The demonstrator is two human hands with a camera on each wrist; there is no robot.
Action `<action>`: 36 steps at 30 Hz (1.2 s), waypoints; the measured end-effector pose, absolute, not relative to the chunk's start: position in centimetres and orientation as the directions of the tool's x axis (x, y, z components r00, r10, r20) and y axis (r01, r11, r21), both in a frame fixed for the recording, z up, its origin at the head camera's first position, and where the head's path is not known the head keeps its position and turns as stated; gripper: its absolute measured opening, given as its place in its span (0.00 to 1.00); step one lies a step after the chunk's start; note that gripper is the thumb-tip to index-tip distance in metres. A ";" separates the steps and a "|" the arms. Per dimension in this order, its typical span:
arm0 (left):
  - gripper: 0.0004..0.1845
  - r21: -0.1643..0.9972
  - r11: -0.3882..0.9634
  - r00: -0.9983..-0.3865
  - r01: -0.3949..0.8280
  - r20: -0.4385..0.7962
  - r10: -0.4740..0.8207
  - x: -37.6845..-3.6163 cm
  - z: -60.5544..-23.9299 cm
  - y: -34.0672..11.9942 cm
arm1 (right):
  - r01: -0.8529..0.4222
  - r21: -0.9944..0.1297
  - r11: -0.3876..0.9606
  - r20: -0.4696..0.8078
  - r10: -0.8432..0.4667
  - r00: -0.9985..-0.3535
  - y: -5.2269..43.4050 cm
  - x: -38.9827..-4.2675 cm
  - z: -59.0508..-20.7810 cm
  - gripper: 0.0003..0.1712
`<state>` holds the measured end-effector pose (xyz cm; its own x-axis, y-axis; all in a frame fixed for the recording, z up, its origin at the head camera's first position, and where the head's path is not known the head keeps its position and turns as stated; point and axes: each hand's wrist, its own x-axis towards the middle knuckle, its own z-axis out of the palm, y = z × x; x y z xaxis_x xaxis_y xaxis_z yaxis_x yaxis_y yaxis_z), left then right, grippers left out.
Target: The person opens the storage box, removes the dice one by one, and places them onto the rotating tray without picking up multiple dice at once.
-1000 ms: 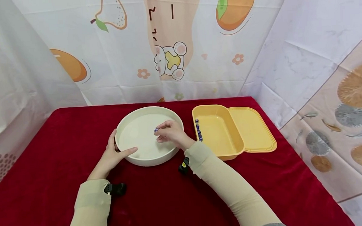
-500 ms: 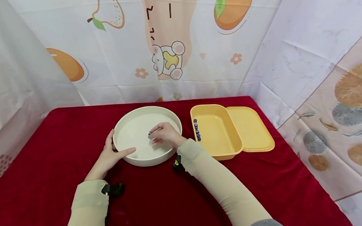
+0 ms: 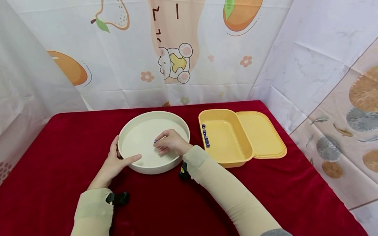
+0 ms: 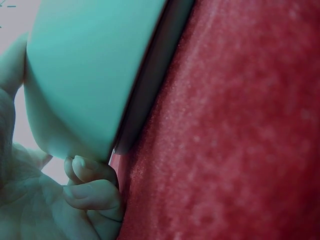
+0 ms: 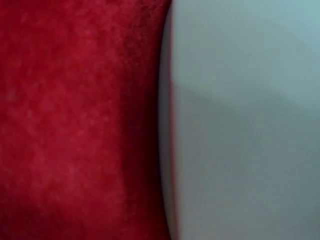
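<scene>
Nearest, two arms in beige sleeves reach forward over a red cloth (image 3: 179, 208). The left hand (image 3: 114, 164) grips the near-left rim of a round white tray (image 3: 136, 133), thumb along the wall and fingers curled under its edge, as the left wrist view shows. The right hand (image 3: 171, 142) hovers low inside the tray, its fingertips pinching a small blue die (image 3: 155, 141) just above the tray floor. The right wrist view shows only the tray wall (image 5: 240, 120) and cloth.

Further right, apart from the tray, stands a yellow box (image 3: 237, 156) with a row of blue dice (image 3: 205, 135) along its left inner wall. Its lid (image 3: 264, 134) lies flat, touching its right side.

The step in hand looks like setting a die in the tray. The next move likely calls for parting the fingertips gently so the die stays put.
</scene>
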<state>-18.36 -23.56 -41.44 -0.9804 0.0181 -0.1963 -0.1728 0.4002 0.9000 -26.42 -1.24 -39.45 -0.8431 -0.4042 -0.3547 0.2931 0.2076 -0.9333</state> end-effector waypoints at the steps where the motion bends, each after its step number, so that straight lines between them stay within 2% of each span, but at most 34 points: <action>1: 0.67 0.900 0.400 -0.981 -0.172 -0.195 0.018 -18.3 -41.4 -23.6 | 0.293 -0.933 0.210 -0.356 -0.406 -0.842 -1.3 -26.4 -39.5 0.11; 7: 0.66 0.901 0.397 -0.980 -0.172 -0.196 0.020 -18.2 -41.3 -23.5 | 0.292 -0.931 0.220 -0.359 -0.408 -0.839 -1.4 -26.3 -39.6 0.08; 36: 0.67 0.896 0.405 -0.978 -0.184 -0.208 0.016 -18.3 -41.3 -23.5 | 0.261 -0.928 0.264 -0.352 -0.400 -0.846 -1.4 -26.1 -39.7 0.10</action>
